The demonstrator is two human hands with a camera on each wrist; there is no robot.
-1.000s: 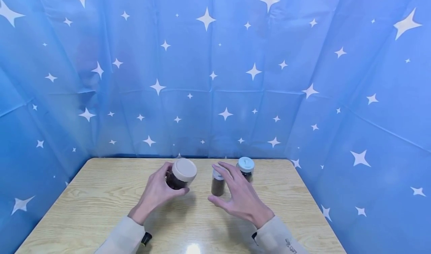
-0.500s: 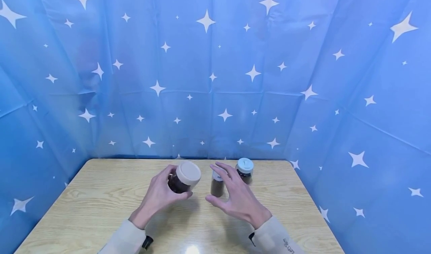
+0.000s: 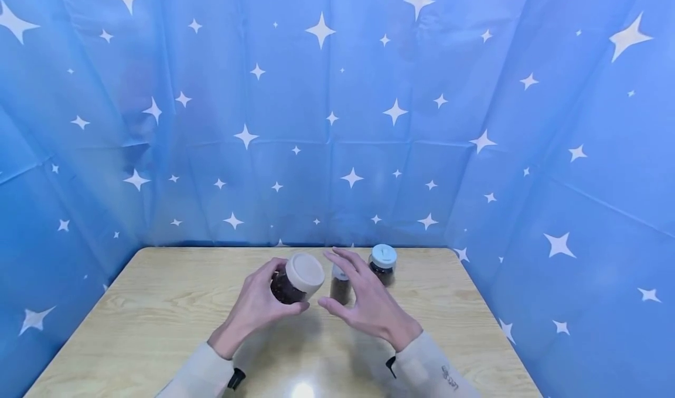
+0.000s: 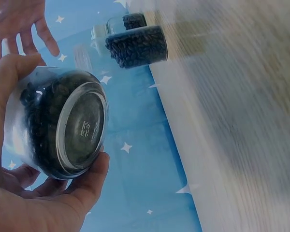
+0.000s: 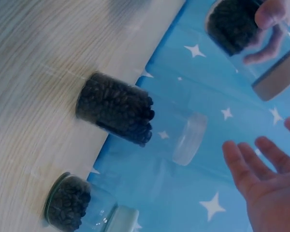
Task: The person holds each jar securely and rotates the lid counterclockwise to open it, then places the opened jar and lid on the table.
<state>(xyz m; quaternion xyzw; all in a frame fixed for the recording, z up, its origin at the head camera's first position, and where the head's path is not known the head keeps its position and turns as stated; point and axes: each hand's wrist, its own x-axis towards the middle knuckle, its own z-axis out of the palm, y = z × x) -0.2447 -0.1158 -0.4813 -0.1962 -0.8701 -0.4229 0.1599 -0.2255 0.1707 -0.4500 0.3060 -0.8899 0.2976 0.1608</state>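
Observation:
My left hand (image 3: 255,301) grips a glass jar (image 3: 287,288) with a beige lid (image 3: 307,270), partly filled with dark beans. It is raised above the table and leans with its lid toward the right; its round base (image 4: 83,128) faces the left wrist camera. Fingers and thumb wrap around the glass. My right hand (image 3: 371,304) hovers apart from the lid, holding nothing, its fingers spread and relaxed. Beyond it a clear jar of dark beans (image 5: 116,108) with a whitish translucent lid (image 5: 190,139) stands upright on the table, partly hidden by the right hand in the head view.
A third jar of dark beans (image 5: 70,203) with a light blue lid (image 3: 384,255) stands at the back right. The wood-grain table (image 3: 158,304) ends at a blue star-patterned curtain (image 3: 295,199) behind and along both sides.
My left hand has carried the beige-lidded jar rightward and tilted it further toward the right hand. The right hand has shifted slightly left, narrowing the gap. The other two jars stay put.

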